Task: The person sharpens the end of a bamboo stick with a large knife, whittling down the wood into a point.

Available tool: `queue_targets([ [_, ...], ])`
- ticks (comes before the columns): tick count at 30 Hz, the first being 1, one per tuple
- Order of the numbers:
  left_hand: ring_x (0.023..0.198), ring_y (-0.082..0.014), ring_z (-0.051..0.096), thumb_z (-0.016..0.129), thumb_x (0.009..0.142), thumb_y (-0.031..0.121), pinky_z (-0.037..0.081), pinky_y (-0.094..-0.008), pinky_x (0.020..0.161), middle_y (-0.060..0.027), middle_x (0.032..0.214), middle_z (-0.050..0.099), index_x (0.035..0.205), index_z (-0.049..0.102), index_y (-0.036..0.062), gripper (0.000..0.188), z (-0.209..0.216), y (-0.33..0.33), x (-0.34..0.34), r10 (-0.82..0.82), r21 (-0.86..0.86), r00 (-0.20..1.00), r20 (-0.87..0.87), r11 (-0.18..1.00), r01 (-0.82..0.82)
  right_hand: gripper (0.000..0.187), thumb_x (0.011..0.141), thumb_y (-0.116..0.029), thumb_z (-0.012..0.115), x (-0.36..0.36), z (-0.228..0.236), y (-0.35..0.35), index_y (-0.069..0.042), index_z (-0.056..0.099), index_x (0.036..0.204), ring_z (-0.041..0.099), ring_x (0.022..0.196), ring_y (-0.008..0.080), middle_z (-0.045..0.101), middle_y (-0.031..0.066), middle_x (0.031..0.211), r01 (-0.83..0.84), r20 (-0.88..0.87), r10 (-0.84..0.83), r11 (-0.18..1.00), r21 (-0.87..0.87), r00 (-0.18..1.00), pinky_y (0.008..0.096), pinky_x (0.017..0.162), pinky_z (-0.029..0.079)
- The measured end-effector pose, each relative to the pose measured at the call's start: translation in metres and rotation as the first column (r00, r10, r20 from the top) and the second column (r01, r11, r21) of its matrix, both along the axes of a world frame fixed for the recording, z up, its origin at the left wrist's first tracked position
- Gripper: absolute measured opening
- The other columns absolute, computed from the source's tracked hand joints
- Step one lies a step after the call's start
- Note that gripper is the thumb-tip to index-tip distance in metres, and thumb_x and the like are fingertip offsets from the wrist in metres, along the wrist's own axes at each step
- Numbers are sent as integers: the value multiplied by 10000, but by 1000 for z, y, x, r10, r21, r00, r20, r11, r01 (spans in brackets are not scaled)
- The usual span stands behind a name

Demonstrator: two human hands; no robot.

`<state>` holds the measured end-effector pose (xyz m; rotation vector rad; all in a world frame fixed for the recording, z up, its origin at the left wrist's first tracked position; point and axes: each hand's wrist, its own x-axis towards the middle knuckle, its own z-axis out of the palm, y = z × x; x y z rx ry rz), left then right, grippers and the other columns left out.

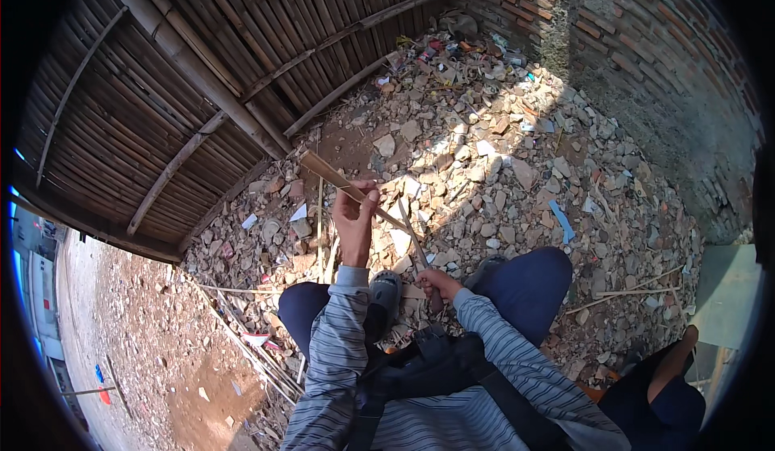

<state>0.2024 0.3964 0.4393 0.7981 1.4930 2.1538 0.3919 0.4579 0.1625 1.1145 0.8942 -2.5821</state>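
Note:
My left hand [353, 226] is raised over the rubble, its fingers closed round a flat bamboo strip [324, 172]. The strip slants from the upper left down to the right, past my fingertips. Lower and to the right, my right hand [438, 282] grips a knife [417, 245] by its handle. Its narrow blade points up and away from me, close to the strip's lower right end. Whether blade and strip touch, I cannot tell. Beneath my hands are my bent knees and a grey shoe [386, 293].
Stony rubble [500, 201] with scraps of litter covers the ground. A bamboo-slat wall [186, 88] rises at the left, a brick wall [646, 55] at the right. Thin bamboo sticks [250, 354] lie left of my legs. Another person [676, 370] is close at my lower right.

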Motion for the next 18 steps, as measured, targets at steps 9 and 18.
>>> queue_targets([
  [9, 668, -91, 305, 491, 1036, 421, 266, -263, 618, 26, 704, 348, 755, 409, 85, 446, -47, 0, 27, -239, -108, 937, -253, 970, 218, 141, 849, -137, 615, 8, 3, -5, -96, 523, 750, 386, 434, 93, 403, -34, 546, 46, 54, -57, 980, 196, 997, 285, 439, 358],
  [18, 634, -65, 286, 483, 1045, 405, 234, -263, 580, 52, 661, 315, 718, 397, 102, 453, -55, 12, 24, -116, -34, 984, -139, 993, 112, 195, 845, -119, 616, 7, 9, -1, -107, 512, 680, 420, 415, 97, 428, -41, 528, 120, -50, -121, 992, -24, 991, 291, 424, 359],
])
